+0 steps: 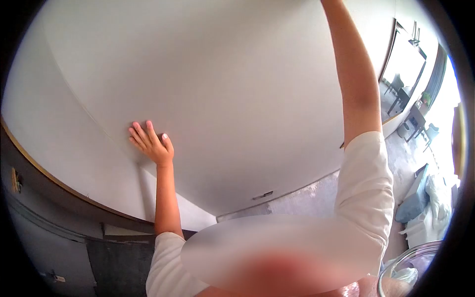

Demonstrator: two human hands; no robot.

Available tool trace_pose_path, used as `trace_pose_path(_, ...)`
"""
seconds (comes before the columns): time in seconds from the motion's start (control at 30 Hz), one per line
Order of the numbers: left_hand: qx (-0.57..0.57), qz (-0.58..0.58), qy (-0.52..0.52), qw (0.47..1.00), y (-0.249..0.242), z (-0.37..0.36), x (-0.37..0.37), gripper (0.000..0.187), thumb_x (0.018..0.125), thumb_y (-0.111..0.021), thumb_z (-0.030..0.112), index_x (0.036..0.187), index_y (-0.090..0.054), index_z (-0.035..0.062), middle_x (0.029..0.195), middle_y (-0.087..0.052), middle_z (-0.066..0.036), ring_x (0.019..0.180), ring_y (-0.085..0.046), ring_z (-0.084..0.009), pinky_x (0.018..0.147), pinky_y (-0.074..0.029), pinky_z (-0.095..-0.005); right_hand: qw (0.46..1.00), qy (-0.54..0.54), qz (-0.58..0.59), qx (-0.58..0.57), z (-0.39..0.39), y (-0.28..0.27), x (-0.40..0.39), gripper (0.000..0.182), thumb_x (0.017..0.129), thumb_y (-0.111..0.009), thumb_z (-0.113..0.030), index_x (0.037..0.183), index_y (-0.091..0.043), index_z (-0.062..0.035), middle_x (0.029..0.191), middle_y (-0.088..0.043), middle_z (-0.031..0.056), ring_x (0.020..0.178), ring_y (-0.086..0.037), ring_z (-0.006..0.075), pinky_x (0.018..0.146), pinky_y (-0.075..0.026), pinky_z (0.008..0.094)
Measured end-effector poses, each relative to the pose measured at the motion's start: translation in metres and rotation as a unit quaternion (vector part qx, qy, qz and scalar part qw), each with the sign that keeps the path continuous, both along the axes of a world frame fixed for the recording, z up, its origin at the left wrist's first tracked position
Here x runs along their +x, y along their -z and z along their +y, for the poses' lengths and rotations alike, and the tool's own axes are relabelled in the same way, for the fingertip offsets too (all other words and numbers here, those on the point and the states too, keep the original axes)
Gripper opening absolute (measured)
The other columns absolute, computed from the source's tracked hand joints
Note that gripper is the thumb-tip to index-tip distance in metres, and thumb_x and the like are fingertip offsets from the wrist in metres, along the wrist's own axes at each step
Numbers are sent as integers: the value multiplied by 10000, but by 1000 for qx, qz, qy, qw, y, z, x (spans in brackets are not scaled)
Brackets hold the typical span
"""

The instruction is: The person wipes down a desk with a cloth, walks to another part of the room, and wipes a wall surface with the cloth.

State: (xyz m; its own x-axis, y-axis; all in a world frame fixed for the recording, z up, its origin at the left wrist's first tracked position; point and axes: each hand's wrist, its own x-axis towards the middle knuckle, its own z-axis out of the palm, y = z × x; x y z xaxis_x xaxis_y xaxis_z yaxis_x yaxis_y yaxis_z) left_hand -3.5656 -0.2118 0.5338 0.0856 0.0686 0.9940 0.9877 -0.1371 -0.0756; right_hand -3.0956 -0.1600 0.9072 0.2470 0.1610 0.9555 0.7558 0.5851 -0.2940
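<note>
My left hand [152, 144] rests with its fingers spread against a plain, pale wall [247, 109], its back turned to me. It appears empty. Close beside it, a vertical corner line runs down the wall. My right forearm [354, 64] reaches up past the top edge of the view, so the hand itself is out of sight. What that hand touches or holds is hidden. Both arms come out of short white sleeves [365, 183].
Low on the wall sits a small dark slot [262, 195]. To the right are a dark-framed mirror [403, 69], a table with chairs, and a bed with white bedding [430, 213]. A dark door with a handle [17, 180] stands at the left. Grey floor [316, 200] shows below.
</note>
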Motion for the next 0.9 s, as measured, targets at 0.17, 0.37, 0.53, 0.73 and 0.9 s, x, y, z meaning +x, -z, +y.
trace_pose_path(0.17, -8, -37, 14, 999, 2, -2, 5, 557, 1027, -322, 361, 1515, -383, 99, 1617, -221, -229, 1504, -156, -442, 1180, -76, -622, 973, 191, -130, -23, 6, 31, -35, 742, 1035, -419, -450, 1595, -81, -100, 1666, -27, 133, 1538, -33, 290, 1262, -28, 413)
trace_pose_path(0.37, -54, -10, 38, 998, -45, 0, 59, 592, 973, -419, 329, 1522, -376, 115, 1620, -208, -234, 1500, -150, -460, 1159, -39, -667, 910, 232, -343, 24, -4, 102, -72, 698, 901, -622, -429, 1478, -421, -92, 1536, -363, 214, 1460, -306, 310, 1232, -206, 444)
trace_pose_path(0.53, -5, 7, 75, 997, -117, 3, 94, 581, 979, -441, 300, 1516, -386, 86, 1622, -227, -209, 1502, -164, -440, 1166, -64, -652, 857, 75, -507, 48, -19, 195, -109, 591, 931, -531, -258, 1506, -404, -203, 1414, -510, 129, 1281, -519, 277, 1013, -474, 414)
trace_pose_path(0.73, 1, 53, 13, 999, -173, 16, 128, 573, 964, -459, 302, 1523, -411, 187, 1628, -257, -145, 1495, -209, -413, 1169, -91, -647, 786, -126, -602, 55, -7, 290, -104, 459, 993, -455, -290, 1442, -483, -198, 1374, -536, 51, 1253, -521, 265, 1082, -408, 438)
trace_pose_path(0.9, 18, 54, -13, 998, -161, 19, 125, 549, 979, -444, 322, 1517, -431, 215, 1626, -278, -116, 1496, -216, -394, 1170, -111, -640, 807, -140, -573, -32, 2, 264, -88, 382, 950, -528, -334, 1297, -615, -200, 1296, -598, 54, 1212, -553, 269, 1038, -442, 431)
